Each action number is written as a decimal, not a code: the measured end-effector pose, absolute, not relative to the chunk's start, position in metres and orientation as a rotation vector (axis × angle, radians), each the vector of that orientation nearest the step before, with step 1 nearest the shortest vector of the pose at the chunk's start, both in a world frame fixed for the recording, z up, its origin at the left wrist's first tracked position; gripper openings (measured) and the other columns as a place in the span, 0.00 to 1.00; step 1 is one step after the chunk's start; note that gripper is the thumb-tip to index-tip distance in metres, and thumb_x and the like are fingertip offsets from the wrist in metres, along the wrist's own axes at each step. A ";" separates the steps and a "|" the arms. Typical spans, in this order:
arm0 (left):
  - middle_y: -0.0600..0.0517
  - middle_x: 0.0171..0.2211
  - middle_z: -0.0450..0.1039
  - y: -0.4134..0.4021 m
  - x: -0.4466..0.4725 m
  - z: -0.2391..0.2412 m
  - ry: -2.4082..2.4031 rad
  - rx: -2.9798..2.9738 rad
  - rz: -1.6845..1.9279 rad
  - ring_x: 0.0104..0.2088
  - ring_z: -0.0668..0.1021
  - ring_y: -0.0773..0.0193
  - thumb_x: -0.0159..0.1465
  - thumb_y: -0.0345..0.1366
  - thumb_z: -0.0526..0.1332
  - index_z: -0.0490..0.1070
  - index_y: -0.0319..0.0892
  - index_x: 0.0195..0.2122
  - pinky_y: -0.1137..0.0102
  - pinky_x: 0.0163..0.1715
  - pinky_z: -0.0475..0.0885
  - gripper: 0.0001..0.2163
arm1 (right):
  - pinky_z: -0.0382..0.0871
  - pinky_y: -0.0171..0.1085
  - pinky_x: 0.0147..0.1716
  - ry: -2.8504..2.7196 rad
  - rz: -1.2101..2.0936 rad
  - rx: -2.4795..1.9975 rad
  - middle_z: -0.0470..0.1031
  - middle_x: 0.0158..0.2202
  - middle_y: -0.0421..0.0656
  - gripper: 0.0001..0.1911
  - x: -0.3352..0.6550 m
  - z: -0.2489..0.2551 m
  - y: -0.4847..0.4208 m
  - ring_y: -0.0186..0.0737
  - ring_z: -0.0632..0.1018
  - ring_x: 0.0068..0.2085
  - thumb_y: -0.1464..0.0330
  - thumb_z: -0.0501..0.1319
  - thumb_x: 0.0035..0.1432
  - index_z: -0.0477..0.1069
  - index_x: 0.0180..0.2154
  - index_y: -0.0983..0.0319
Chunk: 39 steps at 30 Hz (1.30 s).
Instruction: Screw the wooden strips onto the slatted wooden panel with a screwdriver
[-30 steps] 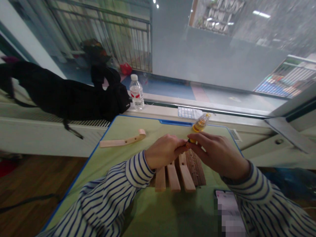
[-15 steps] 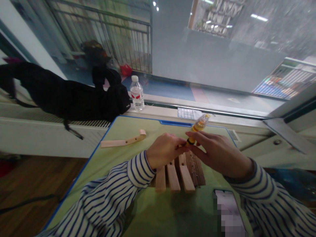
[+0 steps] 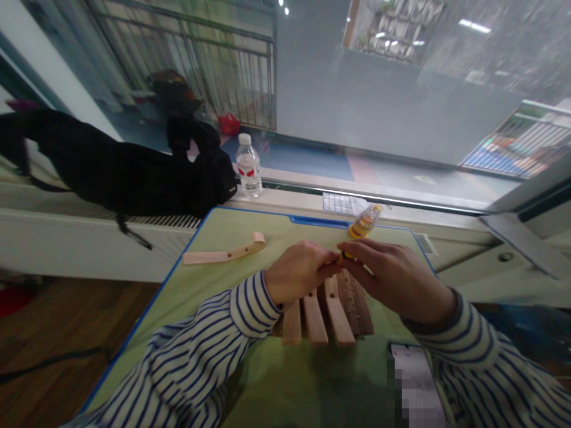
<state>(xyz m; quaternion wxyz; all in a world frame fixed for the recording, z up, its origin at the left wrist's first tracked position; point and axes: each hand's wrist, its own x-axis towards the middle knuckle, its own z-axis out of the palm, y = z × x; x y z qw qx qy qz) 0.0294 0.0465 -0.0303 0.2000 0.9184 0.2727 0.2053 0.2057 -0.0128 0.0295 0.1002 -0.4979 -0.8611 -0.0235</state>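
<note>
My left hand (image 3: 300,270) is closed, thumb and fingers pinched together above a row of pale wooden pieces (image 3: 316,321); what lies in its pinch is hidden. Fingertip to fingertip with it, my right hand (image 3: 392,270) is closed around a small yellow and black piece (image 3: 348,255). Most of that piece is covered by my fingers, so its kind does not show. Under both hands, the wooden pieces with dark holes lie on a brown ridged block (image 3: 357,306). Just beyond my right hand stands a yellow bottle with a clear pointed top (image 3: 364,222).
The green table (image 3: 209,321) has a blue edge. A bent wooden piece (image 3: 223,255) with holes lies at its left. A phone (image 3: 417,380) is near my right forearm. Beyond, on the sill, are a water bottle (image 3: 248,169) and a black bag (image 3: 134,178).
My right fingers have shifted slightly over the yellow and black piece, which now shows less. My left hand keeps nearly the same place, and the view has moved a little.
</note>
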 end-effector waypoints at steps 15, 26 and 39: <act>0.53 0.26 0.73 0.045 0.029 -0.027 0.734 2.595 0.591 0.26 0.73 0.68 0.66 0.38 0.53 0.73 0.40 0.35 0.74 0.26 0.62 0.11 | 0.66 0.38 0.34 -2.477 -0.035 -1.505 0.76 0.40 0.44 0.14 0.206 0.024 -0.012 0.41 0.78 0.37 0.62 0.50 0.64 0.69 0.45 0.60; 0.48 0.47 0.73 0.065 0.016 -0.024 0.803 2.596 0.767 0.45 0.75 0.64 0.66 0.38 0.54 0.69 0.41 0.49 0.67 0.45 0.67 0.13 | 0.68 0.39 0.33 -2.513 -0.101 -1.500 0.76 0.42 0.44 0.14 0.208 0.027 -0.012 0.43 0.78 0.37 0.63 0.51 0.63 0.68 0.46 0.59; 0.51 0.35 0.76 0.069 0.024 -0.036 0.719 2.635 0.565 0.35 0.76 0.66 0.69 0.42 0.47 0.73 0.42 0.40 0.72 0.35 0.67 0.16 | 0.70 0.40 0.36 -2.539 -0.019 -1.419 0.76 0.42 0.44 0.14 0.211 0.029 -0.004 0.42 0.78 0.39 0.63 0.50 0.64 0.68 0.46 0.61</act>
